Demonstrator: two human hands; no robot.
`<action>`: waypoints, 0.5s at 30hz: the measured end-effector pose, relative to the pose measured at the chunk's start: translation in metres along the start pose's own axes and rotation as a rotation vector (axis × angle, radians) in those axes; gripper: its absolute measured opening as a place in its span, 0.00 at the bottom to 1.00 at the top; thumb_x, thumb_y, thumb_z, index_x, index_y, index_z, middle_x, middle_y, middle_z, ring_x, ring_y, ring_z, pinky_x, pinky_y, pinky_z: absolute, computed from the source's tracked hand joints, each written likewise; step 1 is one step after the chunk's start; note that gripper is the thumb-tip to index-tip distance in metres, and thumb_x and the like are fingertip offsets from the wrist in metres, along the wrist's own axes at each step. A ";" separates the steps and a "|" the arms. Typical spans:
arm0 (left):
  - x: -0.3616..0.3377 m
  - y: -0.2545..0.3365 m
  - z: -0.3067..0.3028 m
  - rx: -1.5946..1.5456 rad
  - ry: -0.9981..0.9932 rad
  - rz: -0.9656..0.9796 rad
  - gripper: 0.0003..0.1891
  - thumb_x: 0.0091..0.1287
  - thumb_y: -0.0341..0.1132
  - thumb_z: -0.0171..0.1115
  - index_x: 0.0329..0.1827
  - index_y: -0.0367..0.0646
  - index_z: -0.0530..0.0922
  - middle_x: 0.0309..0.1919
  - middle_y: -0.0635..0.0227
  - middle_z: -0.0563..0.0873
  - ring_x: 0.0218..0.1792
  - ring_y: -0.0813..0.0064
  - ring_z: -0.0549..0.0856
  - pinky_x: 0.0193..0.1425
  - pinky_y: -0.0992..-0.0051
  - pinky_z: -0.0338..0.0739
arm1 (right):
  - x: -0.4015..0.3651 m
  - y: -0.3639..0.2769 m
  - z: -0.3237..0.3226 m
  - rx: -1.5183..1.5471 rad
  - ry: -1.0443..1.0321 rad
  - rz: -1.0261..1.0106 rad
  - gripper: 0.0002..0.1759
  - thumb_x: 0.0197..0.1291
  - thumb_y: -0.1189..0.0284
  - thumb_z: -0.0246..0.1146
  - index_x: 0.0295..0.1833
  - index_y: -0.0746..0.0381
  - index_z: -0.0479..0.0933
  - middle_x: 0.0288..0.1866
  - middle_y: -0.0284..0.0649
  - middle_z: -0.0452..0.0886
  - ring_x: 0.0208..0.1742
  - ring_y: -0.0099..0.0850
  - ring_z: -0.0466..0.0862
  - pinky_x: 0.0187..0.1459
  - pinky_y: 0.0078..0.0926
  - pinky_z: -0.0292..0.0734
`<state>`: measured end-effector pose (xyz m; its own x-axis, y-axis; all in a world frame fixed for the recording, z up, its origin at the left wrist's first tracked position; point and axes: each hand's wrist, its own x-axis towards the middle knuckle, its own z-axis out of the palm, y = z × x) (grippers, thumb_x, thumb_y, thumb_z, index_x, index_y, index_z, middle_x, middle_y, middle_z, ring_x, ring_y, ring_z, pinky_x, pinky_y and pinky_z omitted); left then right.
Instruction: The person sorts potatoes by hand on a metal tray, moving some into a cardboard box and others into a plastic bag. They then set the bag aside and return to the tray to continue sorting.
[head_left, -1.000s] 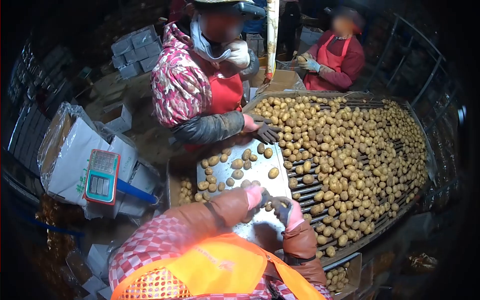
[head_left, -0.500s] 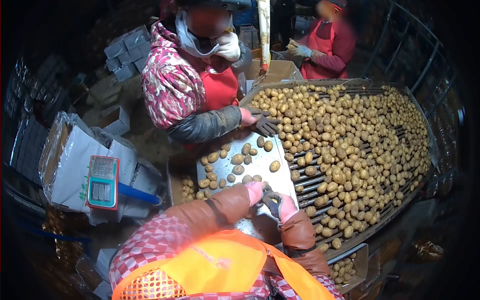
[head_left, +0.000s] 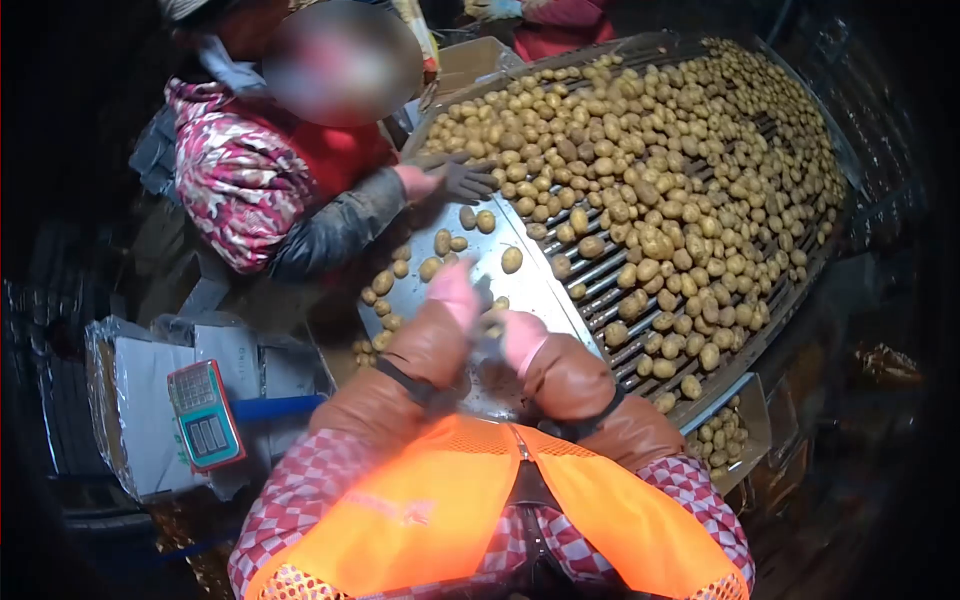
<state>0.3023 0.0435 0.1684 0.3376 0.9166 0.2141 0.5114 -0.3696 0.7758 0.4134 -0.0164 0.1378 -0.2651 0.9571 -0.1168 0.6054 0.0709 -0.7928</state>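
Both my hands wear dark gloves with pink cuffs, over a metal sorting tray [head_left: 560, 305]. My left hand [head_left: 468, 292] reaches forward over the tray, close to several loose potatoes [head_left: 431, 268]; motion smears its fingers. My right hand [head_left: 500, 342] is nearer my body, its fingers curled around a yellowish potato [head_left: 491, 327] that shows only in part. One potato [head_left: 511, 260] lies alone on the tray ahead of my hands. More potatoes [head_left: 382, 283] line the tray's left side.
A slatted roller conveyor [head_left: 592, 310] heaped with potatoes stretches right. Across the tray, a co-worker's gloved hand [head_left: 462, 180] rests by the conveyor edge. A scale display [head_left: 207, 415] stands at left before wrapped cartons [head_left: 150, 400]. A box of potatoes [head_left: 745, 465] sits lower right.
My view has swung, so the scene sits higher and further left. My left hand has moved forward, away from my right hand. The co-worker's raised hand no longer shows clearly.
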 end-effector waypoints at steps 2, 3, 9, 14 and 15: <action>-0.020 -0.020 0.027 -0.122 -0.259 -0.261 0.17 0.63 0.38 0.61 0.54 0.48 0.84 0.47 0.53 0.88 0.48 0.55 0.87 0.55 0.61 0.80 | 0.001 -0.015 -0.037 0.008 0.084 0.170 0.16 0.73 0.66 0.53 0.49 0.59 0.86 0.43 0.49 0.88 0.41 0.38 0.89 0.45 0.36 0.84; -0.037 -0.033 0.037 -0.175 -0.389 -0.402 0.17 0.67 0.40 0.56 0.57 0.51 0.84 0.51 0.53 0.87 0.51 0.56 0.86 0.59 0.61 0.78 | 0.004 -0.018 -0.052 0.020 0.149 0.345 0.15 0.72 0.65 0.55 0.49 0.57 0.87 0.44 0.49 0.89 0.41 0.39 0.89 0.45 0.35 0.84; -0.010 -0.028 0.007 -0.077 -0.216 -0.187 0.19 0.70 0.37 0.51 0.62 0.55 0.82 0.54 0.54 0.87 0.52 0.55 0.86 0.60 0.62 0.79 | -0.029 0.051 -0.013 0.367 -0.150 0.027 0.11 0.57 0.69 0.70 0.45 0.61 0.86 0.42 0.45 0.88 0.43 0.39 0.88 0.46 0.35 0.84; -0.064 -0.050 0.057 -0.147 -0.857 -0.116 0.21 0.67 0.32 0.57 0.64 0.55 0.81 0.52 0.55 0.88 0.50 0.54 0.87 0.56 0.61 0.81 | -0.001 0.029 -0.080 1.775 0.087 0.437 0.14 0.68 0.69 0.58 0.54 0.59 0.83 0.37 0.42 0.86 0.39 0.34 0.86 0.36 0.34 0.83; -0.057 -0.025 0.037 -0.200 -0.812 -0.082 0.22 0.66 0.33 0.62 0.65 0.54 0.81 0.50 0.57 0.89 0.46 0.58 0.89 0.52 0.64 0.82 | 0.003 0.156 -0.054 1.806 0.177 0.140 0.19 0.75 0.63 0.52 0.65 0.57 0.74 0.50 0.34 0.82 0.47 0.24 0.81 0.47 0.26 0.82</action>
<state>0.2998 -0.0049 0.1144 0.8086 0.5163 -0.2821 0.4352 -0.2022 0.8774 0.5475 0.0130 0.0458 -0.1429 0.9522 -0.2700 -0.8830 -0.2459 -0.3999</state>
